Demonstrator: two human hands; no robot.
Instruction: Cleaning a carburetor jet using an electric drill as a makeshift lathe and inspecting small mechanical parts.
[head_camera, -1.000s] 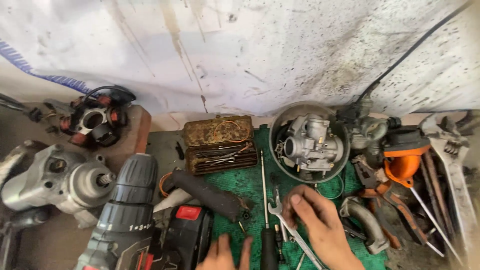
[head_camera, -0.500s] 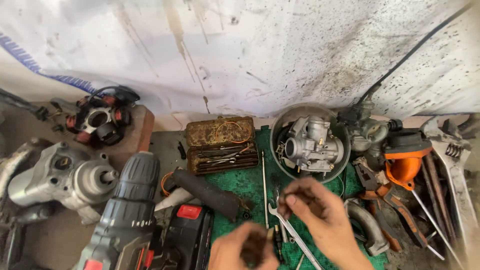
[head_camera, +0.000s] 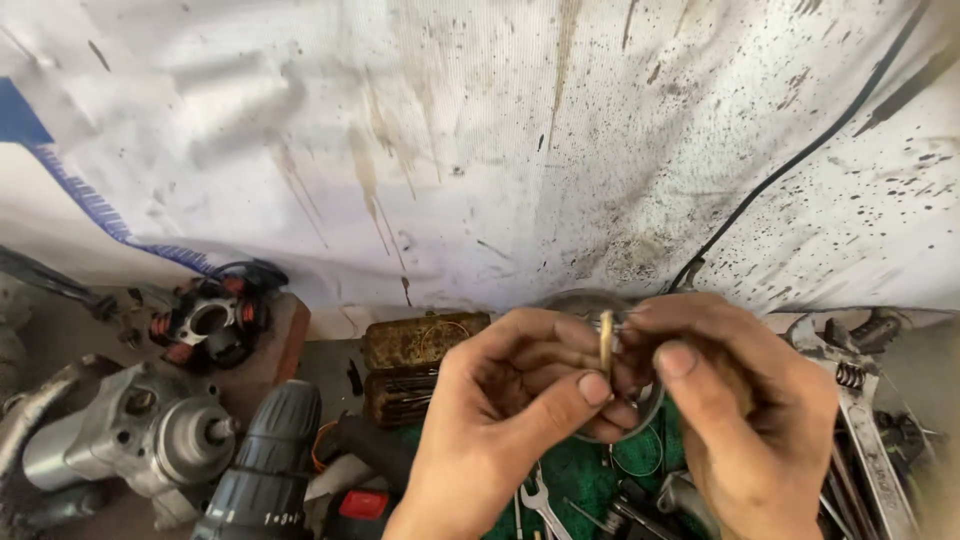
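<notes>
Left hand (head_camera: 510, 420) and right hand (head_camera: 740, 410) are jointly pinching a small brass pin (head_camera: 606, 342), fingertips clenched, raising it upright above the green mat (head_camera: 580, 480) for close viewing.

In front of me hangs a dirty white sheet (head_camera: 480, 150), oil-spattered, with a black cable (head_camera: 800, 160) running down it.

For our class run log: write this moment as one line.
left hand: pinches small brass part | right hand: steadies it | cordless drill: idle
</notes>
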